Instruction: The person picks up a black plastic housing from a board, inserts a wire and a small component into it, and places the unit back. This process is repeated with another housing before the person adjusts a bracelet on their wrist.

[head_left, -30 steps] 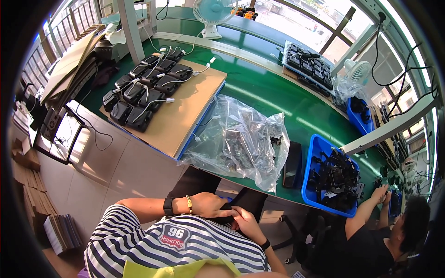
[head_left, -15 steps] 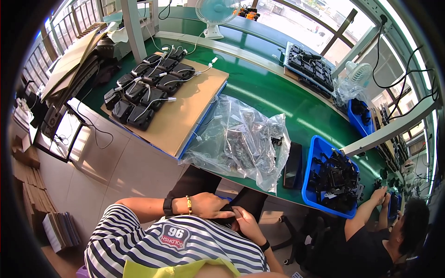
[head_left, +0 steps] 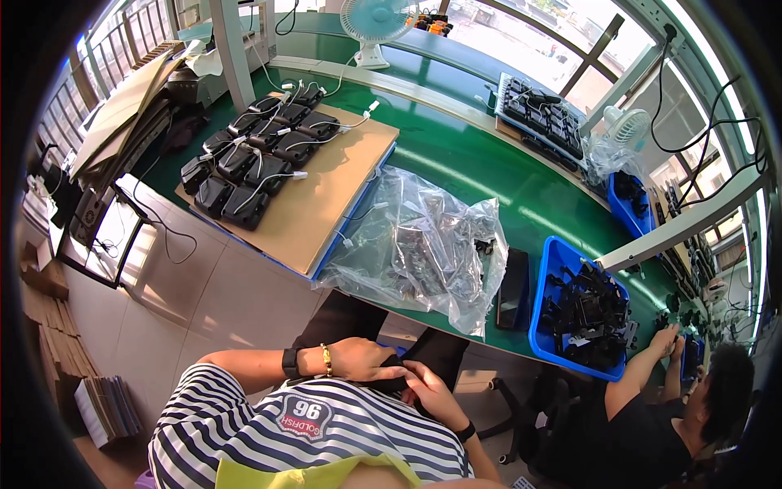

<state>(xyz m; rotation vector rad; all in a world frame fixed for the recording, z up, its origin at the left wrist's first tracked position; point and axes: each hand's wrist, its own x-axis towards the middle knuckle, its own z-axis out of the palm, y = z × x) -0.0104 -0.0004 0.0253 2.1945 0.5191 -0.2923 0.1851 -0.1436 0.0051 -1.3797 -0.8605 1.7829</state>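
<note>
Low in front of my body, below the table edge, my left hand [head_left: 357, 359] and my right hand [head_left: 430, 386] meet. The fingers of both are bent and drawn together around something dark. A small black piece [head_left: 393, 361] shows between them, but its kind is hidden by the fingers and the dark background. Above the hands, a clear plastic bag [head_left: 436, 253] with dark parts inside lies at the table's near edge. Right of it stands a blue bin [head_left: 541, 314] full of black plastic parts [head_left: 588, 314].
Black housings with white cables [head_left: 252, 167] sit in rows on a cardboard sheet [head_left: 330, 208] on the green table [head_left: 464, 175]. A dark flat box [head_left: 513, 289] lies beside the bin. A metal post [head_left: 692, 220] slants over the right side, where a co-worker [head_left: 660, 424] works. A fan [head_left: 375, 24] stands behind.
My hands have shifted very slightly, and a bit more of the black piece shows between them. The view has moved a little; the things on the table stay put.
</note>
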